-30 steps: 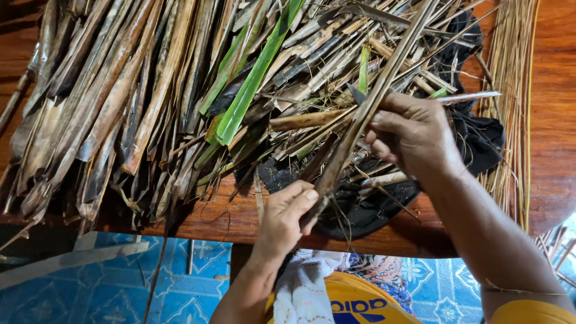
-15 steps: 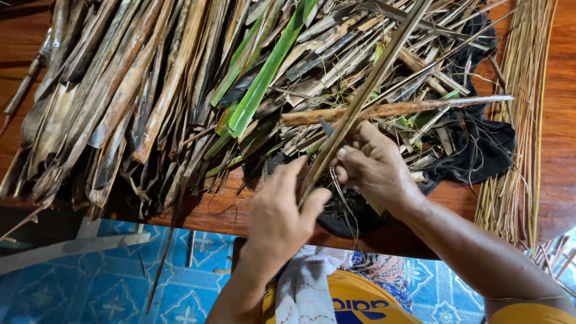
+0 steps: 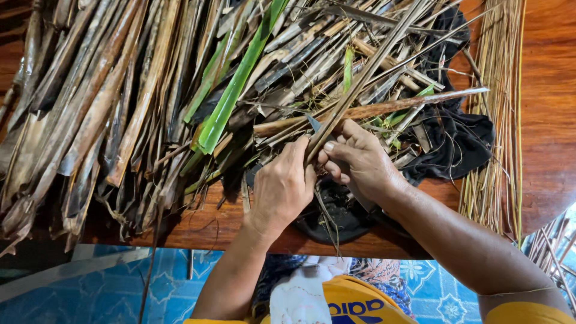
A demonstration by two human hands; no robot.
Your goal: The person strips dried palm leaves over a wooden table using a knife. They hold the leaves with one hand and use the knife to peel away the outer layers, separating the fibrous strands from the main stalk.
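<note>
My left hand (image 3: 282, 186) and my right hand (image 3: 358, 161) meet at the near end of a long dried leaf strip (image 3: 366, 75) that runs up and to the right over the pile. Both hands pinch this strip between fingers and thumb. A small blade tip (image 3: 314, 124) shows between the hands; which hand holds it I cannot tell. Under the hands lies a black cloth (image 3: 456, 141) on the wooden table (image 3: 552, 120).
A big heap of dried brown leaves (image 3: 108, 114) with a fresh green leaf (image 3: 237, 84) covers the left and middle of the table. A bundle of thin stripped midribs (image 3: 498, 120) lies at the right. Blue patterned floor (image 3: 120, 282) lies below the table edge.
My right hand has slid down the strip toward my left hand, so both now meet at its near end. My left hand has risen slightly.
</note>
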